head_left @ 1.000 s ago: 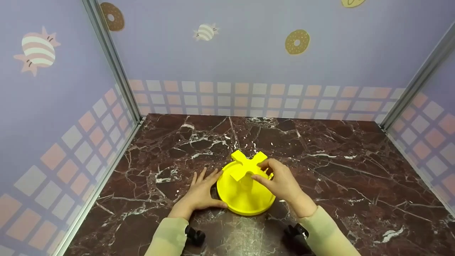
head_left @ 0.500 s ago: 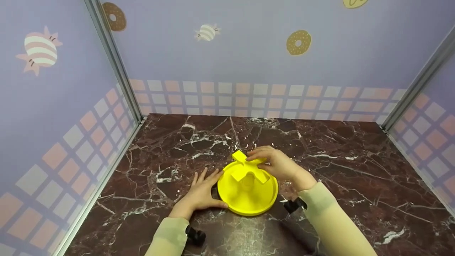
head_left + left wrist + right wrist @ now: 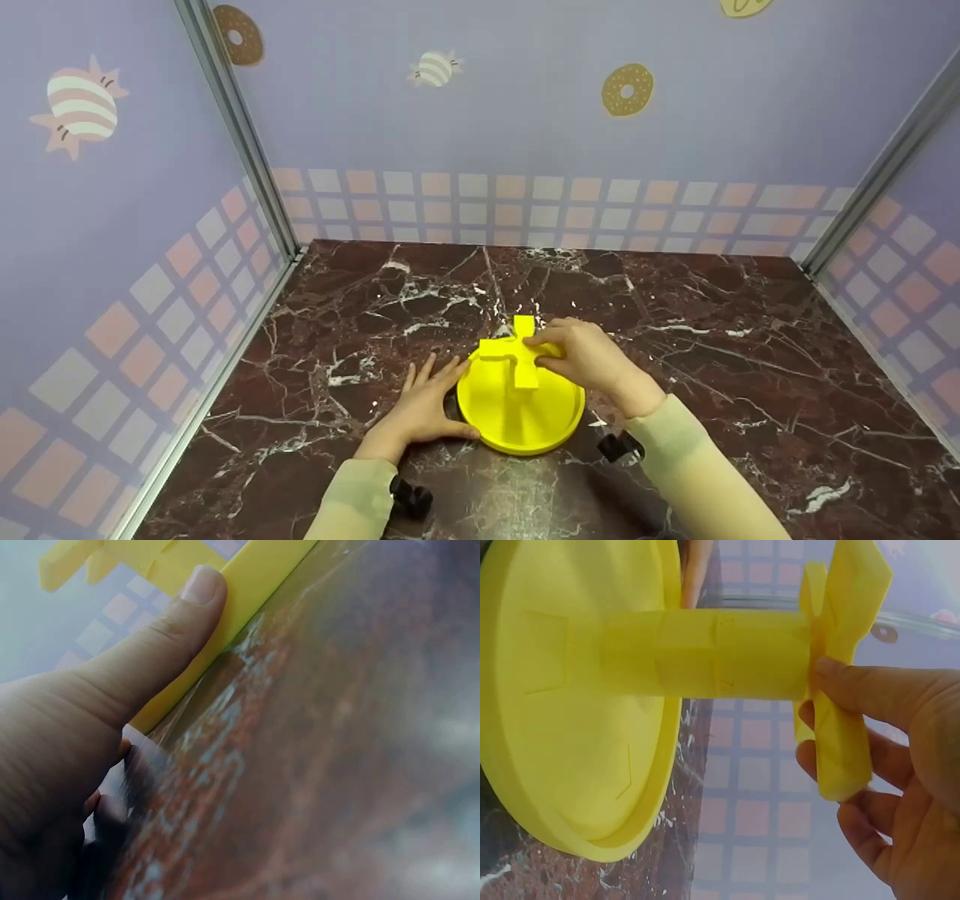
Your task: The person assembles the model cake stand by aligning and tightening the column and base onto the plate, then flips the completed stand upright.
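A yellow round dish point(image 3: 517, 427) with a raised rim rests on the table. From its middle rises a thick yellow post point(image 3: 705, 652), topped by a yellow cross-shaped handle point(image 3: 524, 375). My right hand point(image 3: 596, 360) pinches the right arm of that handle. In the right wrist view the thumb lies on the near face and the fingers curl behind it. My left hand point(image 3: 420, 409) lies at the left side of the dish, fingers spread, its thumb point(image 3: 199, 592) against the rim. In the head view, the right hand hides part of the handle's right arm.
The dark red marbled table point(image 3: 375, 300) surrounds the dish. Behind it stands a lilac wall point(image 3: 510, 142) with printed sweets and checks. A metal post point(image 3: 247, 135) marks the left corner, another metal post point(image 3: 870, 165) the right. Both wrists carry small black devices point(image 3: 621, 447).
The handle has turned clockwise, as seen from above, from a diagonal stance to a square one. My right hand shifted to the far right arm and now holds it. The left hand stays put.
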The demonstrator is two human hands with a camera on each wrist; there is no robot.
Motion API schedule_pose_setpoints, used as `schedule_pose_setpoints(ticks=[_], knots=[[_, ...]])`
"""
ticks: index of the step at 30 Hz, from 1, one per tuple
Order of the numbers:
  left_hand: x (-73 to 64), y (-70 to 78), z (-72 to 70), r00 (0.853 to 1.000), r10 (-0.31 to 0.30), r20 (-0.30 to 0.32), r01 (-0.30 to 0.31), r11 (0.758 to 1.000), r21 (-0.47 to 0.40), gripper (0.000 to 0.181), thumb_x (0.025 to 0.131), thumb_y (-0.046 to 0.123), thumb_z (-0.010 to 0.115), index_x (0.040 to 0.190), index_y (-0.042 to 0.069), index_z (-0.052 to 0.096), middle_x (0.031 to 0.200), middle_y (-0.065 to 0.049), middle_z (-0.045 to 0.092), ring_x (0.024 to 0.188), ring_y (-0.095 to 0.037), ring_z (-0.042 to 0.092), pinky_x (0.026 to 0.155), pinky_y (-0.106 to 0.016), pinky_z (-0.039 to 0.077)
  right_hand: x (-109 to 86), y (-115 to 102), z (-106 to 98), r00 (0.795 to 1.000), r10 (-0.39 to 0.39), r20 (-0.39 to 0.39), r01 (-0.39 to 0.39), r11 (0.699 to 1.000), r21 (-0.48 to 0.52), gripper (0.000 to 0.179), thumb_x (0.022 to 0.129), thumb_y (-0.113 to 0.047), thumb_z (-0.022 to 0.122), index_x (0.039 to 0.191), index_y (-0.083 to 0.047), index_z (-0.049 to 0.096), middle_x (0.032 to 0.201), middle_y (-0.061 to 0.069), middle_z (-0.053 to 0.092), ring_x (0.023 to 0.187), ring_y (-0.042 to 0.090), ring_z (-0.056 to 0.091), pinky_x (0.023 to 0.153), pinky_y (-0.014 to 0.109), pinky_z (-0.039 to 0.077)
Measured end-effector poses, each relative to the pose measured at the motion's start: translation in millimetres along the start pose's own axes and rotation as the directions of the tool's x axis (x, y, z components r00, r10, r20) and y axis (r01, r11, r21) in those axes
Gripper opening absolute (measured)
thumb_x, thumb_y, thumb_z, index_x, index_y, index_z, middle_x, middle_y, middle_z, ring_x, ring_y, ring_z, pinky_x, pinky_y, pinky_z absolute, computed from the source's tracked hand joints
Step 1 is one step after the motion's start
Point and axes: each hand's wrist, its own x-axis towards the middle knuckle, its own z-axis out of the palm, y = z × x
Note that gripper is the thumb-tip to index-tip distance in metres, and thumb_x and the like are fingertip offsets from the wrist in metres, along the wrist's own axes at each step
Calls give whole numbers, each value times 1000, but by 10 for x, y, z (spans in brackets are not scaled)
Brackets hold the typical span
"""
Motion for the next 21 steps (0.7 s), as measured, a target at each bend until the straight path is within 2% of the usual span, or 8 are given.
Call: schedule_pose_setpoints(ticks=[5, 7, 9, 12, 14, 18, 21], knots=[[3, -4, -1, 1000, 8, -8, -8, 1000, 5, 120, 67, 65, 87, 163, 22, 31, 171, -9, 28, 160, -47, 6, 127, -70, -3, -45, -114, 82, 995, 38, -88, -46, 994, -96, 25, 85, -19, 84, 107, -8, 79, 92, 5, 71, 79, 21, 65, 73, 37, 59], [4, -6, 1, 1000, 13, -11, -13, 1000, 7, 119, 67, 65, 87, 163, 20, 32, 171, -10, 28, 159, -48, 6, 126, -70, -3, -58, -165, 104, 993, 59, -100, -69, 992, -106, 24, 86, -22, 84, 102, -6, 77, 86, 5, 66, 72, 17, 57, 66, 35, 55], [3, -5, 0, 1000, 15, -14, -15, 1000, 9, 119, 67, 65, 87, 163, 20, 33, 171, -11, 28, 159, -48, 7, 126, -70, -2, -68, -206, 113, 993, 65, -103, -76, 991, -106, 25, 86, -25, 84, 97, -5, 74, 84, 4, 63, 71, 14, 53, 65, 33, 53], [3, -6, -1, 1000, 19, -10, -19, 1000, 8, 119, 67, 66, 86, 163, 19, 32, 171, -12, 27, 159, -49, 6, 126, -70, -3, -86, -230, 91, 994, 60, -88, -66, 995, -72, 24, 91, -26, 79, 96, -4, 72, 82, 3, 60, 70, 12, 47, 64, 30, 49], [1, -6, -4, 1000, 21, -14, -21, 1000, 6, 119, 67, 66, 86, 163, 19, 33, 171, -12, 27, 159, -49, 7, 126, -71, -2, -93, -224, 62, 996, 66, -61, -67, 997, -26, 19, 96, -22, 72, 101, -3, 74, 83, 3, 62, 69, 10, 47, 65, 28, 49], [-5, -7, -6, 1000, 18, -13, -18, 1000, 6, 119, 67, 66, 87, 163, 20, 32, 171, -11, 27, 159, -48, 6, 126, -71, -3, -81, -191, -12, 997, 77, 3, -77, 996, 39, 24, 100, -7, 57, 113, 0, 76, 96, 8, 72, 72, 11, 56, 70, 28, 55], [-10, -6, -4, 1000, 15, -10, -15, 1000, 8, 120, 67, 66, 87, 163, 21, 32, 171, -10, 27, 160, -47, 5, 126, -70, -4, -49, -166, -62, 997, 66, 31, -67, 997, 31, 23, 98, -1, 60, 113, -1, 77, 100, 10, 74, 79, 15, 61, 75, 32, 58]])
